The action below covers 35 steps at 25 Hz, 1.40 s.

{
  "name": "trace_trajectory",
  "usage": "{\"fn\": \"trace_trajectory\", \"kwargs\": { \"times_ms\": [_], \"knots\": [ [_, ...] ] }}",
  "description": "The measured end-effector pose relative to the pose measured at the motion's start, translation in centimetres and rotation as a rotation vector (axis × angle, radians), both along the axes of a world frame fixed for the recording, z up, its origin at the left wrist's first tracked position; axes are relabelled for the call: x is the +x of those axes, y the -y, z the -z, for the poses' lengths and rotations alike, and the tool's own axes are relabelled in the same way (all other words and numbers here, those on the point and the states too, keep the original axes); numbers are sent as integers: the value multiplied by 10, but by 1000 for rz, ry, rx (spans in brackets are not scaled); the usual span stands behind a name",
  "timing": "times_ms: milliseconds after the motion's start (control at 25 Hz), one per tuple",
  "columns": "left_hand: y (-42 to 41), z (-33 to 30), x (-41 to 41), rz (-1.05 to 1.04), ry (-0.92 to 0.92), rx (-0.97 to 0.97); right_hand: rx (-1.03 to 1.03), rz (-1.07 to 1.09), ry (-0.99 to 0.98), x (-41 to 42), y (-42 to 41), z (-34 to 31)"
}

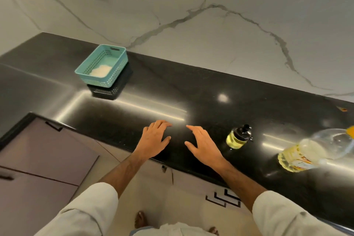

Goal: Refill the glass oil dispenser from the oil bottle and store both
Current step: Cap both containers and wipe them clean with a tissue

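Black bench [210,90]: both hands empty, fingers spread, near its front edge. Glass oil dispenser [238,137] stands just beside right hand [204,144]; oil bottle [316,149] farther right; left hand [154,139] apart.

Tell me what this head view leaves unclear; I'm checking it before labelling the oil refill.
- Oil bottle: its orange cap end is cut off by the right frame edge, and the label is too blurred to read.
- Glass oil dispenser: small and soft; spout details unclear.
- Teal basket: the white contents cannot be identified.
- Left hand and right hand: contact with the counter uncertain.
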<state>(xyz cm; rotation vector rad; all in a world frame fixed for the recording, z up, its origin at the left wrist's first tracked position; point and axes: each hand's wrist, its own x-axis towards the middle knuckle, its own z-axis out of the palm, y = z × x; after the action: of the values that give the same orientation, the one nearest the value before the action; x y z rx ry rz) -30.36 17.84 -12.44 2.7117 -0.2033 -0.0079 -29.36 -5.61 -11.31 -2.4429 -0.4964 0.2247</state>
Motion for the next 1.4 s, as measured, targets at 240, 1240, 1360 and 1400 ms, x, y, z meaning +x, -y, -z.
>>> {"fn": "trace_trajectory", "kwargs": {
  "times_ms": [240,1240,1360,1400],
  "knots": [
    [-146,-19,12,-45,51,11,43,-14,15,39,-125,-5],
    [-443,-42,230,-184,-1,-16,-136,-149,21,300,-461,-47],
    [-459,-35,248,-100,-13,75,-358,-216,68,314,-484,-44],
    [-464,-32,251,-57,-10,105,-416,-222,81,318,-489,-41]
  ]
}}
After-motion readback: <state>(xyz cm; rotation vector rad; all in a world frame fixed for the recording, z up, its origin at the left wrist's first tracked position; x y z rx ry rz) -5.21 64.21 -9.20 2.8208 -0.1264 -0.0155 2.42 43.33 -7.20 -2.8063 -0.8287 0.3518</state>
